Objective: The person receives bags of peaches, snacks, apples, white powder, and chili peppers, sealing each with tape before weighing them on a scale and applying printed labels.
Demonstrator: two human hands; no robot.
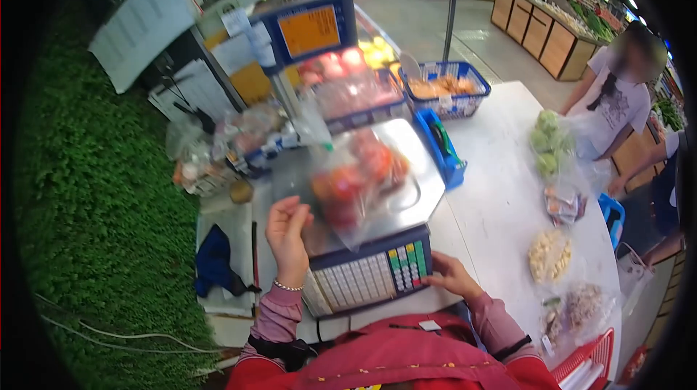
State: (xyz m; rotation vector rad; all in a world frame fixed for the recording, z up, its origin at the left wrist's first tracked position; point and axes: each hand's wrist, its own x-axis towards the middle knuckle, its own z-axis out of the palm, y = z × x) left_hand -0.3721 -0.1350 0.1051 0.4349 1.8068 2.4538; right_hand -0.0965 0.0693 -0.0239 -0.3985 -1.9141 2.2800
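Note:
A clear plastic bag of red, round produce (357, 178) sits on the metal pan (417, 150) of a weighing scale; blur hides its exact kind. My left hand (289, 234) is raised at the pan's left edge, beside the bag, fingers loosely bent and nothing visible in them. At the scale's lower right corner, my right hand (451, 277) reaches its extended fingers to the green and white keys of the keypad (370, 274). Above the pan stands the scale's display (308, 29), lit orange with unreadable figures.
Right of the scale are a blue tape dispenser (441, 149) and a blue basket (454, 107). Bagged green produce (549, 143), a bag of pale pieces (549, 256) and other bags lie along the white table's right side. Two people stand beyond it. A red basket (592, 357) is at lower right.

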